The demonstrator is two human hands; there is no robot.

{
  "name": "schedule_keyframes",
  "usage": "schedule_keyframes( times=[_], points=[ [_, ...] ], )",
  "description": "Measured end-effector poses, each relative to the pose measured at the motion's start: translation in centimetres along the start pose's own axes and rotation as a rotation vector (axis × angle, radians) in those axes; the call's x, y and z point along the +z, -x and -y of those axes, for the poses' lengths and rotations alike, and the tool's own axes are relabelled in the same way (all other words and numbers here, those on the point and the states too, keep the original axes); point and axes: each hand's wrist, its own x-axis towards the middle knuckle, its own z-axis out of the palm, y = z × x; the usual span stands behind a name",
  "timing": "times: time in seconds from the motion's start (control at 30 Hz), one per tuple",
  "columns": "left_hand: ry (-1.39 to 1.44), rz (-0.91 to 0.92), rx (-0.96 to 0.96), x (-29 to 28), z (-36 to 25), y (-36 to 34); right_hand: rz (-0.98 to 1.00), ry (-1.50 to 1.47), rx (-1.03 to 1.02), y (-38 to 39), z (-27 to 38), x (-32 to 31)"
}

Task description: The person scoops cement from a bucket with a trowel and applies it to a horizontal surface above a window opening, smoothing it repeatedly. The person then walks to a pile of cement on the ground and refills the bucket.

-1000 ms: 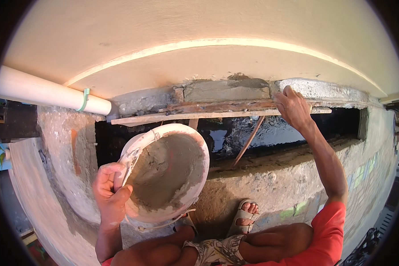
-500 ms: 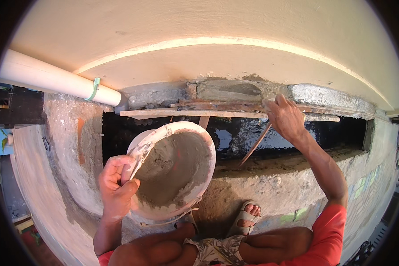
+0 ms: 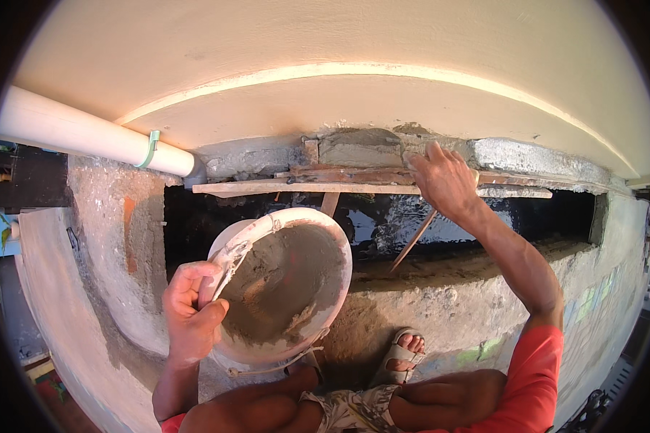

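Observation:
My left hand (image 3: 191, 307) grips the pale rim and split edge of a plastic bucket (image 3: 330, 310) holding wet grey mortar (image 3: 282, 281). My right hand (image 3: 444, 180), fingers curled around something I cannot make out, is at the mortar-patched ledge (image 3: 357, 148) along the wall's foot. Just below that ledge run weathered wooden boards (image 3: 303, 187) over a long open channel of dark water (image 3: 534, 220). A thin stick (image 3: 412, 245) slants down into the channel below my right hand, and an upright wooden piece (image 3: 330, 204) shows beneath the boards.
A white pipe (image 3: 79, 123) with a green strap (image 3: 153, 144) runs along the cream wall (image 3: 325, 101) at upper left. Rough concrete (image 3: 115, 231) borders the channel left, right and near side. My sandalled foot (image 3: 404, 350) rests on the near concrete, my knees below.
My right hand has moved leftward along the ledge, over the grey patch. My left hand still grips the bucket. The whole view has shifted slightly.

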Motion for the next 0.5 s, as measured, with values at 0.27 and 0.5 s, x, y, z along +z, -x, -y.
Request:
schedule_keyframes(
  times=[0.27,0.5],
  points=[
    [-0.021,-0.044,-0.011,-0.6,0.3,0.6,-0.069,-0.014,0.105,5.9,-7.5,-1.2],
    [-0.007,-0.062,0.012,1.1,-0.4,-0.1,-0.176,-0.035,0.149,9.3,-10.1,-0.5]
  ],
)
